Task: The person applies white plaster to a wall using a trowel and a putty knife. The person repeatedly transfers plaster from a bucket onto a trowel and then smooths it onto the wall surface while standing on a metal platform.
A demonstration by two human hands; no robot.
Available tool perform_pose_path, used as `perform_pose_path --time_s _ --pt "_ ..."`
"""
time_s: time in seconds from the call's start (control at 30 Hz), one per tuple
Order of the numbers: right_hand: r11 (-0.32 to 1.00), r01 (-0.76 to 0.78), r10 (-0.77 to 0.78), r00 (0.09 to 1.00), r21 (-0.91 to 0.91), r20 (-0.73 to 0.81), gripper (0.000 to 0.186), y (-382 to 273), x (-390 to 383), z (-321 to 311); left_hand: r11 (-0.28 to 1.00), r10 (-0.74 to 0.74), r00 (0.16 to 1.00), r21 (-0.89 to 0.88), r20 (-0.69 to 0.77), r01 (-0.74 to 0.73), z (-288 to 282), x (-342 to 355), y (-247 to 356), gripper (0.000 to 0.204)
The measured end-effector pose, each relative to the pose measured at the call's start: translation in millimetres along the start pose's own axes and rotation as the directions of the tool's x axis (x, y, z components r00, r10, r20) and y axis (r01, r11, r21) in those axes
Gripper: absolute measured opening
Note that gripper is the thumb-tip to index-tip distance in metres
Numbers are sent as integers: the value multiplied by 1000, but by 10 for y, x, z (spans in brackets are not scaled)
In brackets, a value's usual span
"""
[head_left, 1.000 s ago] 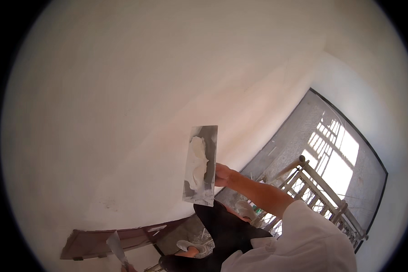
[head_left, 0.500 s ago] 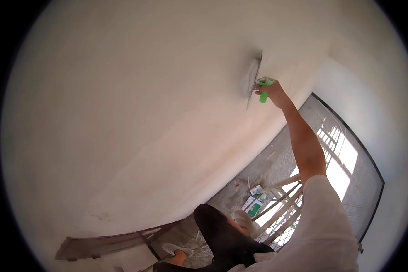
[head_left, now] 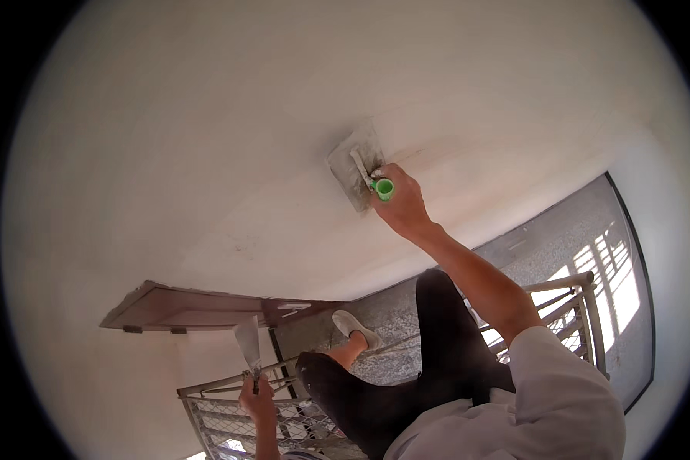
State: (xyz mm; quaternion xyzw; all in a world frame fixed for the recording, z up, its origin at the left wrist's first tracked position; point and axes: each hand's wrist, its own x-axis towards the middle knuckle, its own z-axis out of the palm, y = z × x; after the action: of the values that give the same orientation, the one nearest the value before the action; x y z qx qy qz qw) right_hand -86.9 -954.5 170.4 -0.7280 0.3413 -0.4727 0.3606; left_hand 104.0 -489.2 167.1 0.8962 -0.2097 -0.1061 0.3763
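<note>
My right hand [head_left: 402, 201] is closed round the green handle of a plastering trowel [head_left: 350, 170]. The trowel's flat, grey-smeared blade lies against or just off the pale wall [head_left: 230, 153]; the exact contact cannot be told. Low on the left, my left hand [head_left: 257, 399] grips a putty knife [head_left: 248, 341] by its handle, the wide blade pointing up. The putty knife is apart from the wall, in front of a brown door [head_left: 195, 305].
Metal scaffold rails with mesh [head_left: 314, 420] surround my legs, and another railing [head_left: 583, 307] stands at the right. Below lies a grey speckled floor [head_left: 514, 247] with bright sunlit patches. A white side wall [head_left: 667, 222] rises at the far right.
My right hand and the trowel have moved left and down across the picture, and the blade now faces me more. My left hand with the putty knife has come into view.
</note>
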Motion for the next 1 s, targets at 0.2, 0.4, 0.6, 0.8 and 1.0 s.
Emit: perform_pose_path --time_s 0.2,0.4,0.6,0.8,1.0 --pt "997 74 -73 995 -14 61 32 -836 -595 1956 994 -111 987 -9 -116 111 -432 -495 -327 24" --pt "995 93 -91 994 -32 60 31 -1449 -880 3188 998 -61 967 15 -249 67 -753 -904 -376 22" --pt "984 155 -175 911 83 373 22 -1475 -1033 3330 980 -185 953 31 -239 198 -895 -1463 -690 31" --pt "-32 -672 531 615 740 583 27 -1695 -1392 2850 992 -103 950 45 -294 121 -1045 -1587 -741 27" --pt "-878 36 434 480 478 762 32 -1349 -812 2595 976 213 914 124 -345 -180 -719 -1040 127 17"
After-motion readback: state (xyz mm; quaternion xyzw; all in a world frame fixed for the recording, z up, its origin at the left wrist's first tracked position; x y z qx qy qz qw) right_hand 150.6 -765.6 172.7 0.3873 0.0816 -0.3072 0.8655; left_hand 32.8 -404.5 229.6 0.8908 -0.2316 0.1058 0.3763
